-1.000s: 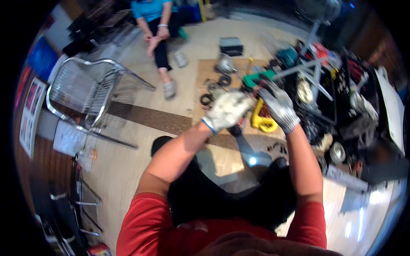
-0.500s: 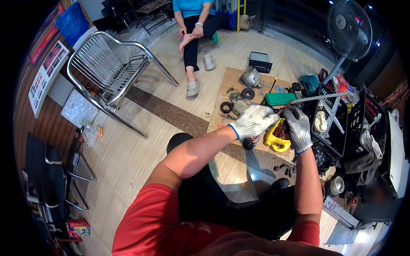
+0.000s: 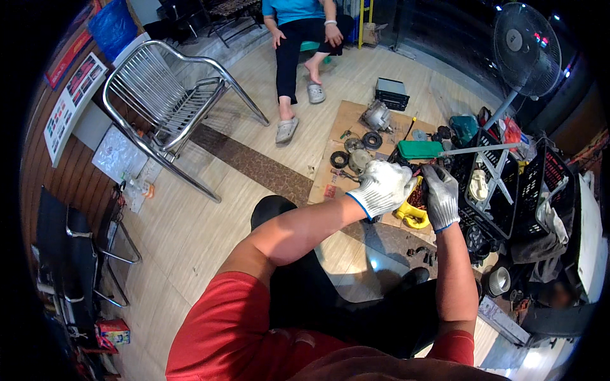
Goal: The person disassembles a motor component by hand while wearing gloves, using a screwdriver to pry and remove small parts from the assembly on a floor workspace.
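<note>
Right of the frame's centre, the gloved left hand (image 3: 384,186) and gloved right hand (image 3: 443,198) curl close together by a yellow jug (image 3: 419,222); what their fingers pinch, if anything, I cannot tell. A green case (image 3: 420,149) lies higher up.

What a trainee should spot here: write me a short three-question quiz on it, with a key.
1. True or false: the left hand and the right hand are both gloved.

2. Which colour is the container by the right hand?
a) blue
b) yellow
c) white

3. Fill in the gap: seen from the hands, the metal chair stands to the ____.

Key: 1 true; 2 b; 3 left.
</note>
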`<move>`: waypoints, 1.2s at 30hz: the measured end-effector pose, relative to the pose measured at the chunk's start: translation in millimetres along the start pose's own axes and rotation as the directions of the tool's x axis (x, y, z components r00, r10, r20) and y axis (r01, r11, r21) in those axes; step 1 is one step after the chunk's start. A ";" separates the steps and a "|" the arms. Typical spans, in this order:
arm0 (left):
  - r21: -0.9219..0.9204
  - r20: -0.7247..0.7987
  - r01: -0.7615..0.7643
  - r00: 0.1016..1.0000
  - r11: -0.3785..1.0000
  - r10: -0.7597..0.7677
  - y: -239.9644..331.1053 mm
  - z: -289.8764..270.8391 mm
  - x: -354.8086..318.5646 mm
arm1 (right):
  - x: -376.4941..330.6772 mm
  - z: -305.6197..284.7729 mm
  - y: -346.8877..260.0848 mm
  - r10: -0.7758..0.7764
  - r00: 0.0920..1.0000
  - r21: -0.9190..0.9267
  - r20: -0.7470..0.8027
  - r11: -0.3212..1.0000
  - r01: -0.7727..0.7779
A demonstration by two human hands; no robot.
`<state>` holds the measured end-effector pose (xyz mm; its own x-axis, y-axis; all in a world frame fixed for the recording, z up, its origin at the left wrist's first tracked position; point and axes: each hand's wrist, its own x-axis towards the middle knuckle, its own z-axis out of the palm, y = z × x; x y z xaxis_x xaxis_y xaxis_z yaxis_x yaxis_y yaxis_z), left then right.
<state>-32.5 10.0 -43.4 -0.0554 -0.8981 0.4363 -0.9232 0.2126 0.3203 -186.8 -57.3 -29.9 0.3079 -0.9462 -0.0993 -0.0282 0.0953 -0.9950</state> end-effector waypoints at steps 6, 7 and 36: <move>-0.829 0.447 0.447 0.891 0.336 -0.083 0.1 -20.8 10.4 | 4.6 -23.5 -0.3 -0.239 0.969 -0.022 0.060 0.970 0.241; -0.870 0.489 0.492 0.871 0.046 -0.053 -4.7 -19.1 9.4 | 5.4 -24.2 -3.5 -0.355 0.929 -0.133 0.103 0.921 0.367; -0.199 -0.034 0.029 0.999 0.980 -0.036 17.4 -17.7 16.3 | -8.4 -13.9 -15.9 -0.433 0.900 -0.381 0.058 0.824 0.420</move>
<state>-42.8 5.8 -15.9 -0.0091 -0.8917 0.4526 -0.8304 0.2589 0.4934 -202.2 -55.2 -13.3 0.3440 -0.8748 0.3412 -0.2560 -0.4370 -0.8623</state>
